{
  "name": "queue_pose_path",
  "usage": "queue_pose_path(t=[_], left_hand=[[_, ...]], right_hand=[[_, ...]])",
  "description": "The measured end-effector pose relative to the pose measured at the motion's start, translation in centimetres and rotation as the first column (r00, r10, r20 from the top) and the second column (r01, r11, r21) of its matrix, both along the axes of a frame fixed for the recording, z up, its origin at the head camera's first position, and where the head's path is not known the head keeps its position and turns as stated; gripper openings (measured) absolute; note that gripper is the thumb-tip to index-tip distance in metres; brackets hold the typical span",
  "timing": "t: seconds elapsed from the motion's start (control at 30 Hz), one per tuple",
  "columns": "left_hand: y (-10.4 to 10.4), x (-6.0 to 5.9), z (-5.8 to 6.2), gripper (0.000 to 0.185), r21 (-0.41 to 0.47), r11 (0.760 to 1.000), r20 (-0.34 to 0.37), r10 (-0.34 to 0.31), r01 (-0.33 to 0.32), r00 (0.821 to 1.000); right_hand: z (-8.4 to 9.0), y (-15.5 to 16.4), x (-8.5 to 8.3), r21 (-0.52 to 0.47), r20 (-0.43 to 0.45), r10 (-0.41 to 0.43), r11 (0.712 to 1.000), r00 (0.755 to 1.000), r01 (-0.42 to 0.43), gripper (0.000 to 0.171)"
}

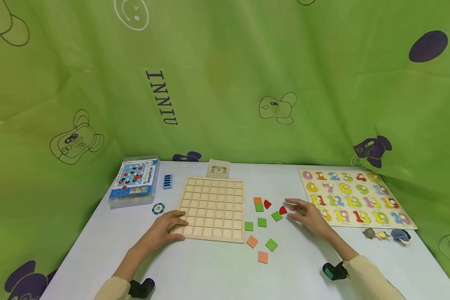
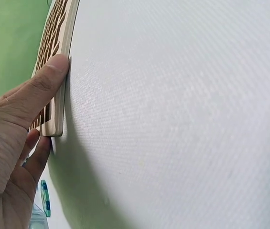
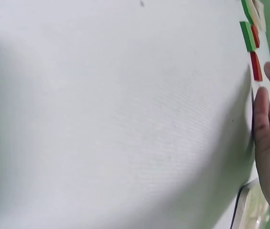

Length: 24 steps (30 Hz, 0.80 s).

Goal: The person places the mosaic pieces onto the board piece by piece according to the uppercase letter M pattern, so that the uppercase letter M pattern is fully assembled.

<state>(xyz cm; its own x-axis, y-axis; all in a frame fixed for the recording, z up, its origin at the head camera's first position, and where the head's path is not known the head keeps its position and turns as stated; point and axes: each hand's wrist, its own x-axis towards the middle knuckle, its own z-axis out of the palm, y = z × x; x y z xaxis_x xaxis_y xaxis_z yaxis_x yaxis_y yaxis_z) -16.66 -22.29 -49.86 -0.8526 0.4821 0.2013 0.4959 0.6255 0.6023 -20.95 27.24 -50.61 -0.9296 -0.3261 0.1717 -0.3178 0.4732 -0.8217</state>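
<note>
A pale wooden grid board (image 1: pixel 212 208) lies on the white table with its square cells bare. At its near left corner my left hand (image 1: pixel 168 229) grips it. The left wrist view has the thumb (image 2: pixel 53 71) on the front edge and other fingers round the corner on the left side. My right hand (image 1: pixel 309 216) hovers with fingers spread, holding nothing. Its fingertips are just right of a red wedge piece (image 1: pixel 283 210). Beside that wedge are a green square tile (image 1: pixel 276 216) and another red wedge (image 1: pixel 268 204). The right wrist view shows thumb and fingers apart.
More green tiles (image 1: pixel 262 222) and orange tiles (image 1: pixel 263 257) lie right of the board. A pattern card (image 1: pixel 218 168) sits behind it. A boxed set (image 1: pixel 135 181), blue strip (image 1: pixel 167 181) and round chip (image 1: pixel 158 208) stand left. At right are a number puzzle (image 1: pixel 345 200) and small figures (image 1: pixel 386 235).
</note>
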Motion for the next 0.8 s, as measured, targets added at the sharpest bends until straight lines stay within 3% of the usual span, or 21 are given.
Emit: queue_pose_path(t=[0.17,0.4,0.8], left_hand=[[0.0,0.0,0.1,0.039,0.018,1.000,0.013,-0.003,0.003,1.000],[0.0,0.0,0.2,0.038,0.030,1.000,0.042,0.002,-0.003,0.999],[0.0,0.1,0.1,0.039,0.054,0.998,0.018,0.021,-0.022,1.000]], right_hand=[[0.0,0.5,-1.0,-0.012,0.093,0.062,0.998,0.994,-0.061,0.048],[0.1,1.0,-2.2,-0.072,0.199,0.167,0.985,0.966,-0.156,0.043],[0.4,0.9,-3.1,-0.055,0.260,0.114,0.993,0.959,-0.103,0.032]])
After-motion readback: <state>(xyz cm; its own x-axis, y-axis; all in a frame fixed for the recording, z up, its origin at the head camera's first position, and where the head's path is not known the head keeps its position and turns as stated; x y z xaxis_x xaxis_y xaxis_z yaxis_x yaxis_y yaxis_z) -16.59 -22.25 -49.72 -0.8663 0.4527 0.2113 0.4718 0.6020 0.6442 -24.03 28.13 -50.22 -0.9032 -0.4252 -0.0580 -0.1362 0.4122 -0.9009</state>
